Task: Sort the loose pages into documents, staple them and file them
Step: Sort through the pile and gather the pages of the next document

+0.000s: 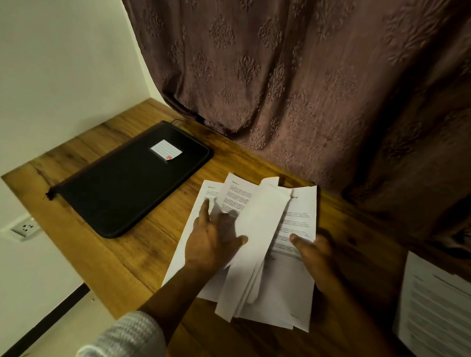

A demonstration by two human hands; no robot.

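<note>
A fan of loose printed pages (256, 232) lies spread over the middle of the wooden desk (119, 254). My left hand (213, 244) lies among the sheets, its index finger stretched onto the leftmost page and its thumb pinching a lifted, curling sheet (262, 216). My right hand (312, 250) grips the right edge of the stack, thumb on top of the printed page. A black zip folder (127, 185) with a white label (166, 149) lies flat to the left of the pages. No stapler is visible.
Another stack of printed pages (438, 313) sits at the desk's right edge. A brown patterned curtain (312, 87) hangs along the back, touching the desk. A wall socket (25, 228) is on the wall, lower left, below the desk's edge.
</note>
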